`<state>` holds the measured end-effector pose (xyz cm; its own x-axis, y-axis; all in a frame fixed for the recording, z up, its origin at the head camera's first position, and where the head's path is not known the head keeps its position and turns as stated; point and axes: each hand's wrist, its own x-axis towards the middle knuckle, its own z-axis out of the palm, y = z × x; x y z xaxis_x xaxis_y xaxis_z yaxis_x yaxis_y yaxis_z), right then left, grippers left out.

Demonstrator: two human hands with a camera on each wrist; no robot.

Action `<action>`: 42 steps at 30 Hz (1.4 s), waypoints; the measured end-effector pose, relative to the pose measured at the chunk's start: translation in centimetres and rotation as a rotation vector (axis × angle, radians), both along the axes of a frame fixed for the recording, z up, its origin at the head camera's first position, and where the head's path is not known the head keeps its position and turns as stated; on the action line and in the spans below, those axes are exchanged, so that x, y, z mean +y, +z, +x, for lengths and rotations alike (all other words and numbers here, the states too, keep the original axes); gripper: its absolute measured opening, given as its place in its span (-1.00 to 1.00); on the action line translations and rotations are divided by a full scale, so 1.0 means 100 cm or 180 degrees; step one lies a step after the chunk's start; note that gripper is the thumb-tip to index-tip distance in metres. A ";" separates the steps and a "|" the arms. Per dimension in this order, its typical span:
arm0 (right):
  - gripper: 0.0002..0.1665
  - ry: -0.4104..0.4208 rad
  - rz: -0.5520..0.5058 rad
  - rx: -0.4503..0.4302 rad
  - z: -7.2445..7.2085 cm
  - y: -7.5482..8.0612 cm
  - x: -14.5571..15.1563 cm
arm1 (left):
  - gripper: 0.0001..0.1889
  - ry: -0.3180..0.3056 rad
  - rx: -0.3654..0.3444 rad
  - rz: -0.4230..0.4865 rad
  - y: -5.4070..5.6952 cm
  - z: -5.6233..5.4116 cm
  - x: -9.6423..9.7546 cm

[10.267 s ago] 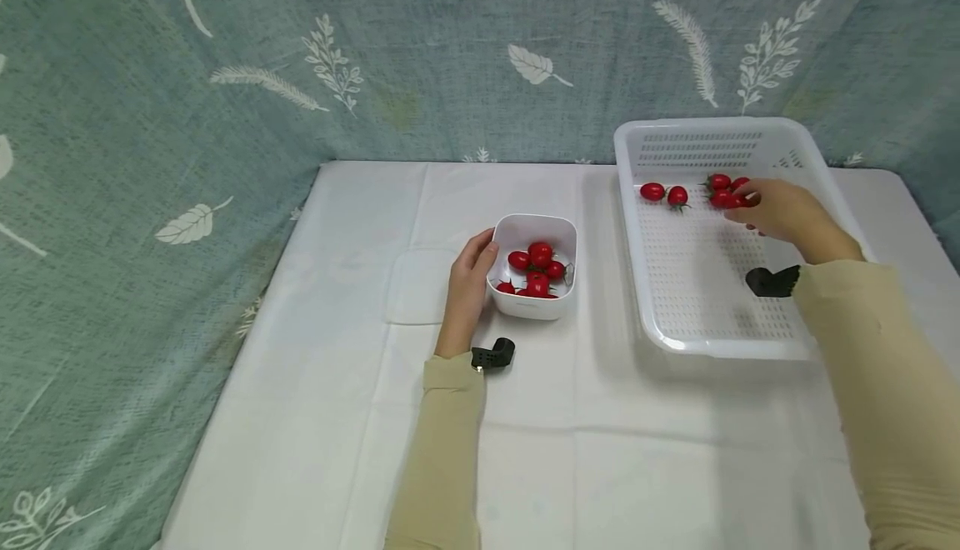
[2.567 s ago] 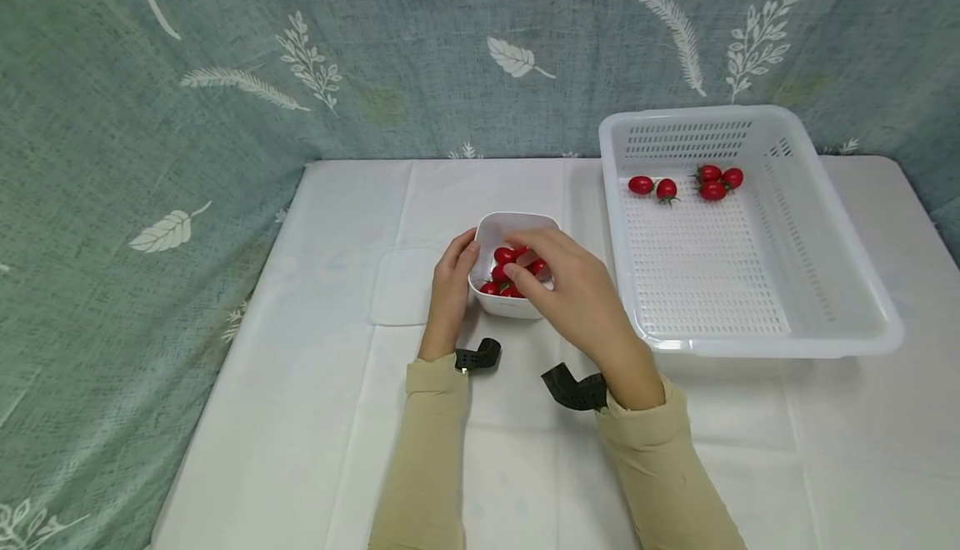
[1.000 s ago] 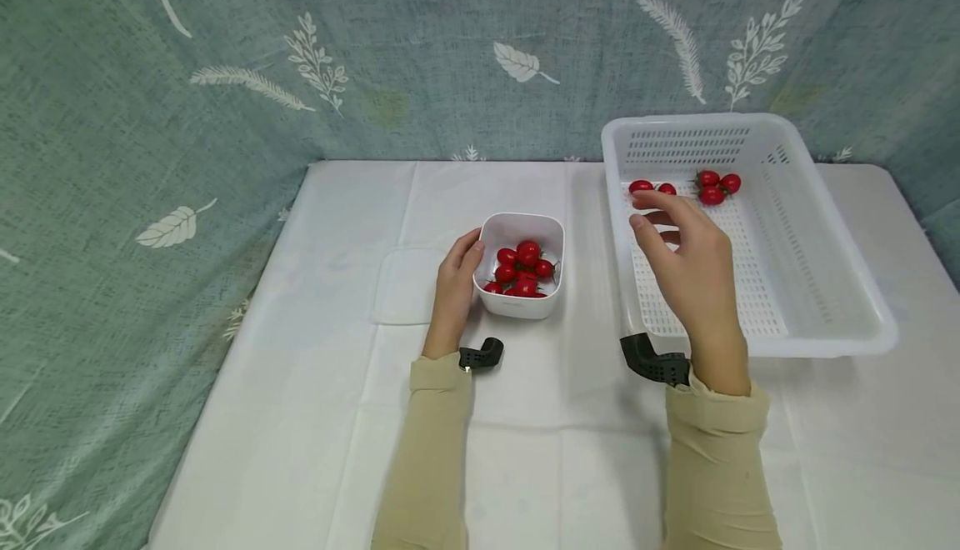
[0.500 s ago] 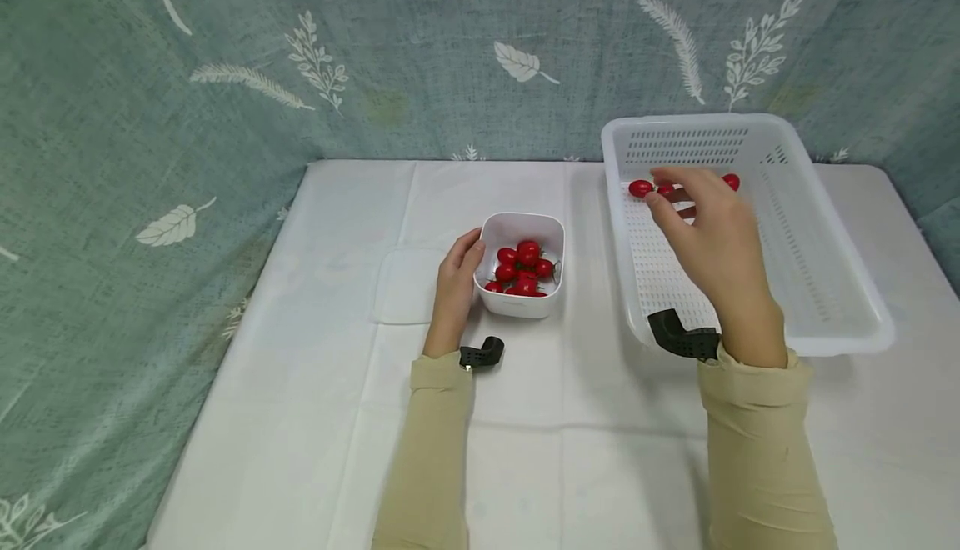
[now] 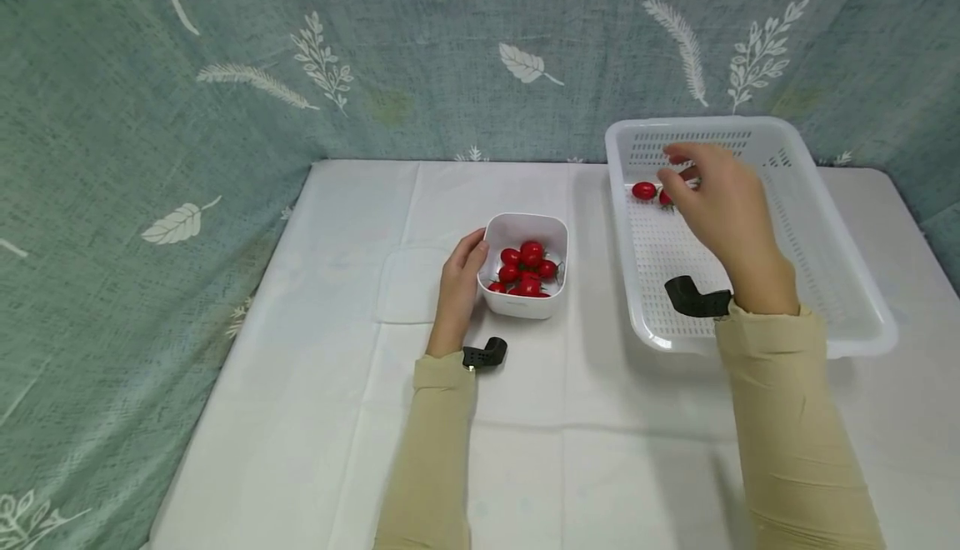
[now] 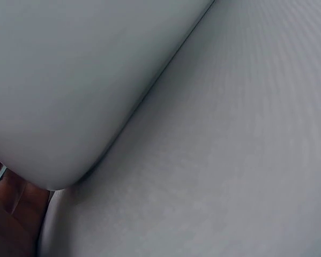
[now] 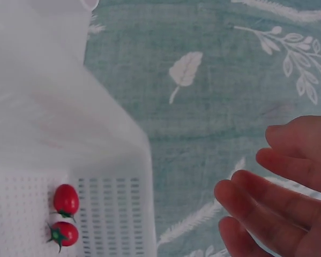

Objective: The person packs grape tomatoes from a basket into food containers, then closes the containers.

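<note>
My left hand point(image 5: 459, 283) holds the left side of a small white square container point(image 5: 523, 308), thumb near its rim. Inside lie several cherry tomatoes point(image 5: 530, 271), some with green stems. In the left wrist view the container's wall point(image 6: 69, 80) fills the upper left, with part of the hand point(image 6: 15, 214) below it. My right hand point(image 5: 723, 204) hovers over the large white basket point(image 5: 637, 317), fingers bent and parted, nothing between them. Two tomatoes point(image 7: 65, 206) show on the basket floor in the right wrist view; the others there are hidden behind the hand in the head view.
A translucent square lid point(image 5: 411, 286) lies flat to the left of the container. The white-clothed table point(image 5: 525, 450) meets a green leaf-patterned curtain point(image 5: 420, 75) at its back and left. The basket's raised walls stand around the right hand's area.
From the small container, my right hand has moved right and away from me, over the back of the basket. Its fingers are parted throughout the last second. My left hand stays at the container.
</note>
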<state>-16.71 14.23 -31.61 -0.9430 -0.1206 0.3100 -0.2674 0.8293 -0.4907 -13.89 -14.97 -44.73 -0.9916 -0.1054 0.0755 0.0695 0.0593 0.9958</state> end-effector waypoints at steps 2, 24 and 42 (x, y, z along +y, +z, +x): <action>-0.54 0.0004 0.0079 -0.0092 -0.007 -0.001 0.001 | -0.57 0.0003 -0.0011 -0.0016 0.000 0.000 0.000; -0.52 -0.0029 0.0310 -0.1063 -0.061 -0.045 0.024 | -0.56 0.0001 0.0005 0.0006 0.000 0.002 -0.003; -0.40 -0.0111 0.0076 -0.1665 -0.086 -0.068 0.037 | -0.59 0.0020 -0.0050 -0.0029 0.004 0.003 -0.003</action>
<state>-25.27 17.96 -38.37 -0.9746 -0.0877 -0.2060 0.0364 0.8459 -0.5321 -13.57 -15.30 -44.36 -0.9920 -0.1109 0.0610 0.0536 0.0687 0.9962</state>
